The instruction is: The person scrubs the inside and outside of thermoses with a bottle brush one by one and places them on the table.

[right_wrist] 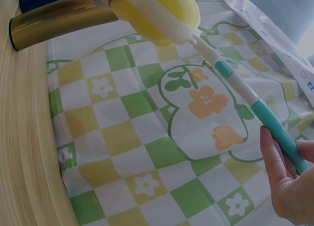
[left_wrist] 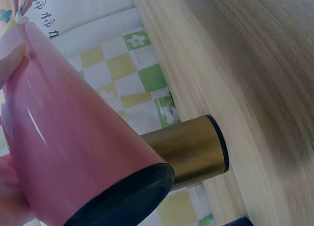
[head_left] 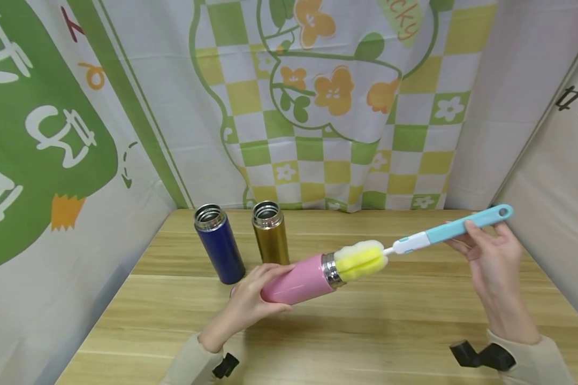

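My left hand grips a pink bottle round its body, tilted with its mouth up and to the right. In the left wrist view the bottle's dark base faces the camera. A bottle brush with a yellow and white sponge head sits partly in the bottle's steel mouth; most of the sponge shows outside. My right hand holds the brush by its light blue handle, thumb on one side and fingers on the other.
Behind the pink bottle, a blue bottle and a gold bottle stand upright and uncapped on the wooden table. A checked, flowered curtain hangs at the table's back edge. Printed cloth also hangs at both sides.
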The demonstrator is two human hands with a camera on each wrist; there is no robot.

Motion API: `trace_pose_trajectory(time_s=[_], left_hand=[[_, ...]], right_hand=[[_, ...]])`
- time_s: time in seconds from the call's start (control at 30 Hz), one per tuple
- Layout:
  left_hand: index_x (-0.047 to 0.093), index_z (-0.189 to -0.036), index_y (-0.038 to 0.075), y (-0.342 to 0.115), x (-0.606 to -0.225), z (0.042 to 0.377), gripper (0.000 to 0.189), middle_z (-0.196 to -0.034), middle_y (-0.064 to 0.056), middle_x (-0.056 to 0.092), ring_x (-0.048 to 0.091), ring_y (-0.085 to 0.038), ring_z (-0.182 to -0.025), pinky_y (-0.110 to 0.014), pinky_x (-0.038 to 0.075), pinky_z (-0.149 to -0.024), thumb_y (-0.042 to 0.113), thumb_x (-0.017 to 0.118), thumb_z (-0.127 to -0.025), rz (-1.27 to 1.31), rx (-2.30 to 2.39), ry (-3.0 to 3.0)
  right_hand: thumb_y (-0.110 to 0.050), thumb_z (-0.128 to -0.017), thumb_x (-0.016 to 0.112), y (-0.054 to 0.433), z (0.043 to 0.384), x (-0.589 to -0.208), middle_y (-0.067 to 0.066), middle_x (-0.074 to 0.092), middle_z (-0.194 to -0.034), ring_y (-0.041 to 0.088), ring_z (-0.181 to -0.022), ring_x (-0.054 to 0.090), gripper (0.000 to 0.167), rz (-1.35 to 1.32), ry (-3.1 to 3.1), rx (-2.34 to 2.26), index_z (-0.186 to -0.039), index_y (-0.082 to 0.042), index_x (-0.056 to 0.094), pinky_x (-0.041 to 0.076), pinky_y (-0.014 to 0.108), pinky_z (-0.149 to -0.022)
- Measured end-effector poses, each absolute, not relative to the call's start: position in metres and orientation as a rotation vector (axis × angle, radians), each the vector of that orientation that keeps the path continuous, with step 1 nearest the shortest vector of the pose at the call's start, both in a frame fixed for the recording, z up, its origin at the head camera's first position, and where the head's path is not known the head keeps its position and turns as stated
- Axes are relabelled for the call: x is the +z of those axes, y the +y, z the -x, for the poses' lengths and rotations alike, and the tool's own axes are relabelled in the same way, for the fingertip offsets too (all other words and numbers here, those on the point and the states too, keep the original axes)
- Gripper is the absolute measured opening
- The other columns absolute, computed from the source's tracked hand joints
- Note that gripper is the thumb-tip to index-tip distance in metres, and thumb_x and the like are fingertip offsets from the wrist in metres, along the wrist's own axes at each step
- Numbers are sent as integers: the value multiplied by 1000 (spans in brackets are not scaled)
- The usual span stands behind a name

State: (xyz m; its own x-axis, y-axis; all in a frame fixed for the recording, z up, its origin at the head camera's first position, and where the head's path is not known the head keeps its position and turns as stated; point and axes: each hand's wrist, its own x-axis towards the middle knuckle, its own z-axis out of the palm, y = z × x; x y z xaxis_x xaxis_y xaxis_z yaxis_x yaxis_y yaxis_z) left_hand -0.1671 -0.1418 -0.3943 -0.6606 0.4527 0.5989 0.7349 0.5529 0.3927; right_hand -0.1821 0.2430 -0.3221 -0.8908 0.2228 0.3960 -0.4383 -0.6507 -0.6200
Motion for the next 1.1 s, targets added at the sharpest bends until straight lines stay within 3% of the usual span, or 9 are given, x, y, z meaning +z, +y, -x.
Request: trace_pose_trajectory(time_s=[0.3, 0.5, 1.1], left_hand=[[55, -118, 17, -152, -399, 168, 70, -108, -1, 57, 52, -15, -94, -33, 46, -76, 30, 82, -55, 937, -869, -2336], [55, -119, 16, -157, -400, 168, 70, -109, -1, 57, 52, -16, -94, -34, 45, -77, 28, 82, -55, 938, -863, -2337], [56, -117, 16, -150, -393, 165, 69, -110, -4, 56, 51, -18, -97, -36, 46, -78, 27, 82, -55, 985, -850, -2338]], right_hand=[[17, -81, 46, 259, 184, -319, 22, 62, -69, 31, -64, 64, 7, -332, -874, 2535, -84, 12, 51, 50, 42, -59], [17, -82, 46, 270, 183, -315, 21, 61, -70, 31, -66, 64, 7, -323, -867, 2537, -86, 12, 50, 50, 42, -61], [12, -80, 54, 249, 200, -314, 21, 64, -71, 27, -68, 65, 10, -274, -1067, 2434, -86, 8, 48, 50, 39, -62]])
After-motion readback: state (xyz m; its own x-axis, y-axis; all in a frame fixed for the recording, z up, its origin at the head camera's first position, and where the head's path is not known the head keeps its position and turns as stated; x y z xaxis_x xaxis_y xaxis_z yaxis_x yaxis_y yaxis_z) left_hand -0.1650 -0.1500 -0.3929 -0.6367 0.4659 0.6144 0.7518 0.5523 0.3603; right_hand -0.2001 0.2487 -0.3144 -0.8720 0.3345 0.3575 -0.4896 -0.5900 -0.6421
